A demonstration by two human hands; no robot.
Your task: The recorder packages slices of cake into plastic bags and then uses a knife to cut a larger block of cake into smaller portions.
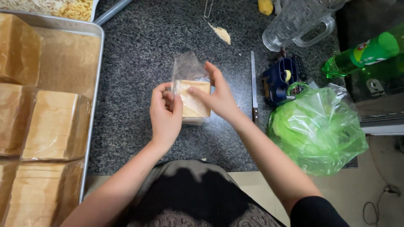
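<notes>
Speckled dark counter; near its front edge, left hand and right hand both grip a clear bag of sliced bread; advisable: keep slices square, bag mouth upward.

Speckled dark counter with metal tray, knife, green bag, glass mug.

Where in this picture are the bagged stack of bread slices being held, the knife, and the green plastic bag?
bagged bread slices (pixel 194 103): head view, on the face of the top slice.
knife (pixel 253 77): head view, middle of the blade.
green plastic bag (pixel 317 132): head view, centre of the crinkled bag.
</notes>
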